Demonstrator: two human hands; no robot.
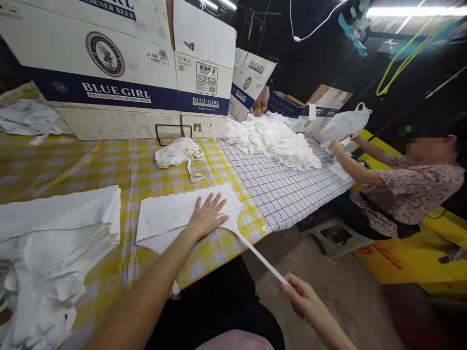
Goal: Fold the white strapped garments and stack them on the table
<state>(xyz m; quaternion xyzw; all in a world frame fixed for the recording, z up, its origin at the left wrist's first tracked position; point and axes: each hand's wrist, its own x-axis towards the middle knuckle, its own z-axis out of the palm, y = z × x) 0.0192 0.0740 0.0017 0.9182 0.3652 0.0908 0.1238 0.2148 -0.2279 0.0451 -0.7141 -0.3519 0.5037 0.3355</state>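
Observation:
A white cloth garment (164, 214) lies flat near the front edge of the table. My left hand (207, 214) rests on it with the palm down and fingers spread. From the garment's right corner a narrow white strap (260, 256) runs taut past the table edge. My right hand (297, 294) pinches the far end of this strap, out over the floor. Another strap end hangs over the edge below my left forearm. To the left is a stack of similar white garments (62, 214), with loose straps and folds toward me.
A crumpled white garment (178, 153) lies behind my left hand. Large Blue Girl cartons (120, 82) stand at the back. A heap of white garments (273, 141) covers part of the grid-patterned cloth (262, 187). At right, a seated co-worker (408, 189) handles white cloth beside a stool (335, 238).

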